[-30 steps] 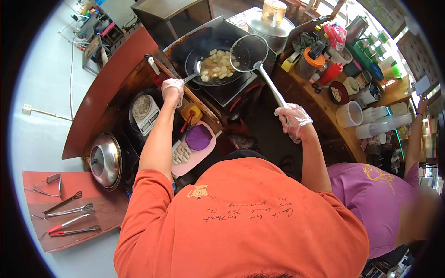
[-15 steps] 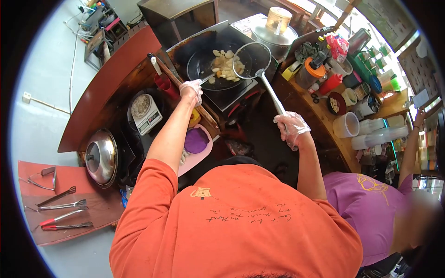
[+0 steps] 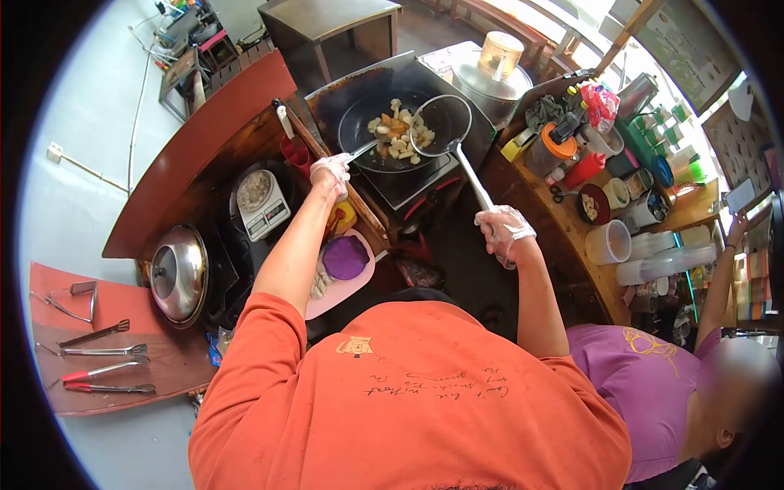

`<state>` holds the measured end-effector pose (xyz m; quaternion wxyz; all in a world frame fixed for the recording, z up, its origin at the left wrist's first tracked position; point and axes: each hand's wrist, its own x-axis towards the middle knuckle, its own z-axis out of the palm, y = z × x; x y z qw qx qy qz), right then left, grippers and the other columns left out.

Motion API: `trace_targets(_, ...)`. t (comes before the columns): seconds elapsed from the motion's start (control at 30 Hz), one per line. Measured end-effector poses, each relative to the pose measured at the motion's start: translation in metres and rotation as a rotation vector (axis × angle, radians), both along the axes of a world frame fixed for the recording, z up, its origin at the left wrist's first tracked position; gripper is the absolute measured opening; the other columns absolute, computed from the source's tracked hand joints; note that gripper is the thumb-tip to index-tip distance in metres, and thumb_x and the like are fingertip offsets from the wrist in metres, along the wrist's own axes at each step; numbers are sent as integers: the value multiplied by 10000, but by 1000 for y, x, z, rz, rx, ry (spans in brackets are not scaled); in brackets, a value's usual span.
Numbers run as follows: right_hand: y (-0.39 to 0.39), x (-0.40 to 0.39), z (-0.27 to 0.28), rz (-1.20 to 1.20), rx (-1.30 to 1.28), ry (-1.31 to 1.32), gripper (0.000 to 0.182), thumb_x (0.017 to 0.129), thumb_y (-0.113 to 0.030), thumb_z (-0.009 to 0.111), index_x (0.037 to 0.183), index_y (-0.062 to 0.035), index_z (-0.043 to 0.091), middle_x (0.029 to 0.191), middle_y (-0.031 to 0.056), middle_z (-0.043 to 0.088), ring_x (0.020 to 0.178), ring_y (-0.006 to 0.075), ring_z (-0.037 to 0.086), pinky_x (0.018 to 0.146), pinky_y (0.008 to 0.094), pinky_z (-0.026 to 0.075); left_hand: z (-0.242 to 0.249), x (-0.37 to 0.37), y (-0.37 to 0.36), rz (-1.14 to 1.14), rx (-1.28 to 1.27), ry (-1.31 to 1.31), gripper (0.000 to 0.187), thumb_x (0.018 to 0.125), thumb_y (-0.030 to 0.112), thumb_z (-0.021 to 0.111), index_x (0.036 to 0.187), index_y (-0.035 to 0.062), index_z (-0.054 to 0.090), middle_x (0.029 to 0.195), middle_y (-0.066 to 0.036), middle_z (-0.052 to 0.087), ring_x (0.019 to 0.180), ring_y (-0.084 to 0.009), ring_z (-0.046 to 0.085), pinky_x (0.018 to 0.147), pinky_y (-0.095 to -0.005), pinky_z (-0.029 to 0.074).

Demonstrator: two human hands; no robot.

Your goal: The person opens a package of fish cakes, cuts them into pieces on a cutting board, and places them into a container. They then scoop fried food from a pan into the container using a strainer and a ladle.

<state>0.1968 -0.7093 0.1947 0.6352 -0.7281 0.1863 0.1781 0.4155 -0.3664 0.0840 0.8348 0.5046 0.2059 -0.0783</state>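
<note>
1. Left hand [image 3: 331, 173]: gloved, closed round the handle of a spatula [image 3: 359, 150], which reaches into the wok [image 3: 355, 126].
2. Right hand [image 3: 504, 233]: gloved, gripping the long pale handle of a strainer [image 3: 441, 125]; the mesh bowl sits over the right side of the wok, tilted.
3. Wok: dark, on a stove [image 3: 400, 175] at the far end of the worktop [image 3: 531, 192]; holds pale and orange food pieces [image 3: 398, 137], mostly just left of the strainer bowl.
4. Scale [image 3: 260, 199]: white, with a round pan, left of the left forearm.
5. Pink board [image 3: 347, 282]: under the left arm, carrying a purple lump [image 3: 345, 256] and a few pale pieces.
6. Red cup [image 3: 294, 152]: beside the wok's left edge, near the left hand.
7. Steel lid [image 3: 178, 274]: domed, with a knob, well left of the board.
8. Tongs [image 3: 102, 359]: several pairs, laid on a red shelf [image 3: 49, 286] at far left; one pair has red grips.
9. Big pot [image 3: 483, 77]: lidded, behind the wok to the right.
10. Jars and tubs [image 3: 604, 163]: crowded along the worktop to the right, with stacked white cups [image 3: 608, 242] near its front edge.
11. Second person [image 3: 653, 384]: purple shirt, at lower right, one arm raised towards the shelves; their hands are apart from the wok.
</note>
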Motion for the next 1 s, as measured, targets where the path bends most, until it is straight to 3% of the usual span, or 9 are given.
trace_targets(0.1,3,8,-1,-9,-84,37,300,790,-192,639,566,-40,509,504,51,485,407,188,512,425,332,418,4,-6,7,55,20,0,123,909,35,588,839,-34,661,633,-95,591,436,-168,497,359,-284,365)
trace_targets(0.2,2,16,-11,-18,-48,39,286,784,-182,640,570,-45,509,505,47,483,410,186,511,423,332,418,9,-9,19,56,-40,-24,120,908,28,591,874,-55,669,640,-97,591,449,-166,504,364,-277,371)
trace_targets(0.27,0,21,-18,14,-23,12,269,796,-178,644,591,-53,524,518,43,493,415,181,514,416,332,413,28,-15,21,21,166,0,156,893,53,600,986,-43,681,648,-81,583,405,-159,462,347,-282,321)
trace_targets(0.37,7,30,-16,-22,28,69,258,811,-183,652,616,-62,535,527,35,491,410,177,503,406,330,406,27,-8,36,-2,118,-23,165,890,54,605,1012,-11,695,633,-55,563,391,-144,438,343,-276,283)
trace_targets(0.57,20,50,-43,19,126,-2,248,822,-174,653,626,-75,538,534,24,484,403,173,485,393,322,391,73,-17,35,-178,147,-180,208,881,3,523,999,-113,649,702,-82,583,528,-137,514,391,-247,364)
trace_targets(0.7,34,52,-45,-3,293,62,239,828,-163,639,635,-93,518,536,4,454,413,143,428,399,308,365,101,-22,4,-318,451,-267,144,883,10,569,925,-51,693,714,-73,630,503,-127,528,388,-263,397)
trace_targets(0.77,37,48,-44,-13,299,56,217,830,-153,633,655,-92,521,538,-9,440,420,128,397,408,300,352,67,9,12,-362,1298,-1049,212,873,159,606,783,-7,703,624,-100,650,552,-228,617,531,-346,489)
trace_targets(0.8,37,47,-46,-19,330,62,211,829,-149,634,660,-90,523,539,-12,441,420,125,394,413,301,352,102,-15,-4,-401,1339,-661,265,884,236,596,819,7,712,710,-132,693,656,-276,670,655,-336,530)
trace_targets(1.0,37,39,-38,-63,390,63,180,827,-135,633,685,-75,539,540,-20,443,431,118,391,431,300,353,103,-20,-8,-295,1356,-808,261,887,242,625,893,4,734,915,-167,727,851,-313,701,806,-366,541)
